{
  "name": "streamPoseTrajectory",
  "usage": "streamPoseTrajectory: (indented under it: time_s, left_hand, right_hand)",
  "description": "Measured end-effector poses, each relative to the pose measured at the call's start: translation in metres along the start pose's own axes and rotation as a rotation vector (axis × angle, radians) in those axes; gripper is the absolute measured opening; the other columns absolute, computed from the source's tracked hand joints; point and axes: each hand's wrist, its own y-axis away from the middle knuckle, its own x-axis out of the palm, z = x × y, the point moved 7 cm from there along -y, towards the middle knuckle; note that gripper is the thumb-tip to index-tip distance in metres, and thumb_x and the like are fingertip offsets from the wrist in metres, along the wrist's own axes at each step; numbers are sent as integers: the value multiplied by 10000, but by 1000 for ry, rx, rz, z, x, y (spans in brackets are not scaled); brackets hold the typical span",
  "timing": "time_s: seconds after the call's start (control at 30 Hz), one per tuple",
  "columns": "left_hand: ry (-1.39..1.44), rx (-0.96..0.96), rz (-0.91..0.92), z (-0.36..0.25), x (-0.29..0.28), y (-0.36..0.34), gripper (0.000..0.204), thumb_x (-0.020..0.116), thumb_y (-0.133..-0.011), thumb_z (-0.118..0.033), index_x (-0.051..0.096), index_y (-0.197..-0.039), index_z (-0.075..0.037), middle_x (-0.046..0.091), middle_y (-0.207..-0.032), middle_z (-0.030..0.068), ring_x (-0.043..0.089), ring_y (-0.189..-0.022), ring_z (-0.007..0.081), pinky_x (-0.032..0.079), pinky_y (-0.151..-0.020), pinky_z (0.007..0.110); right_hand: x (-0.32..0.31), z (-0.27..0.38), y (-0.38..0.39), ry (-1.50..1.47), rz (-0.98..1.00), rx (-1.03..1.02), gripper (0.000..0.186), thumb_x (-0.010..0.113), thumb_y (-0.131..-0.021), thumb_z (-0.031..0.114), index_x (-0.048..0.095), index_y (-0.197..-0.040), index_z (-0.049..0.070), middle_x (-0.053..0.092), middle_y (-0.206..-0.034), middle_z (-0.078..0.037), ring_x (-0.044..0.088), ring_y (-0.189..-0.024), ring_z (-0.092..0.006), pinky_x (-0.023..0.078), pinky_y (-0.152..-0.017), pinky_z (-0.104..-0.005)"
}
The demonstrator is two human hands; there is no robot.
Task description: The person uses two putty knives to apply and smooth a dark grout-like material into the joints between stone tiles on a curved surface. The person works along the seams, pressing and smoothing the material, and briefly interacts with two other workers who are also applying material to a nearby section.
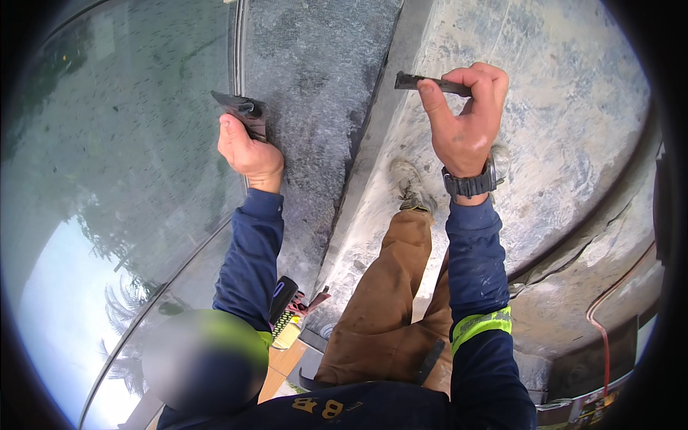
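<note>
My left hand (251, 154) is closed around a dark, folded flat piece (244, 107), perhaps plastic or rubber; its exact kind is unclear. It sits by the edge of a large reflective glass pane (143, 136), above a rough grey ledge (304, 107). Farther right, my right hand (469, 118) pinches a thin dark strip (416, 81) between thumb and fingers. That strip lies roughly level, its squared end pointing left toward the ledge. Whether it is a blade or a piece of rubber cannot be made out. The two hands are well apart.
Below the ledge spreads a pale, stained concrete floor (552, 143), where my worn shoe (410, 183) stands. A dark bottle-like item (283, 297) and small coloured things lie beside my left sleeve. At the right, a reddish cable (598, 326) runs near a curved dark edge.
</note>
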Motion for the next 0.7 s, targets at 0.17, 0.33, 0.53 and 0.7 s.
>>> streamPoseTrajectory:
  time_s: [0.17, 0.33, 0.53, 0.7]
  left_hand:
    - [77, -37, -9, 4, -1, 1, 410, 385, -1035, -333, 523, -774, -49, 497, -672, 13, 443, -562, 97, 375, -522, 236]
    - [115, -20, -17, 3, 0, 1, 402, 397, -1032, -334, 515, -770, -53, 493, -671, 16, 438, -561, 99, 363, -517, 237]
    - [97, -18, -2, 2, 0, 0, 402, 395, -1031, -329, 510, -759, -56, 485, -659, 16, 415, -533, 95, 342, -499, 243]
    - [96, -4, -7, 3, -1, -1, 413, 393, -1031, -332, 510, -745, -59, 454, -632, -6, 386, -518, 87, 313, -488, 245]
  right_hand:
    - [3, 29, -7, 173, 82, -306, 324, 861, -691, 199, 628, -868, 61, 456, -920, -96, 494, -791, -239, 442, -652, -332]
    - [5, 27, -14, 195, 33, -363, 338, 865, -690, 224, 632, -874, 64, 459, -920, -93, 492, -787, -236, 439, -639, -326]
    - [7, 10, -28, 211, -55, -317, 318, 862, -699, 208, 635, -857, 52, 483, -917, -105, 518, -790, -244, 458, -638, -334]
    - [2, -30, -32, 377, -105, -10, 289, 834, -709, 219, 647, -817, 26, 512, -879, -130, 554, -798, -275, 482, -666, -369]
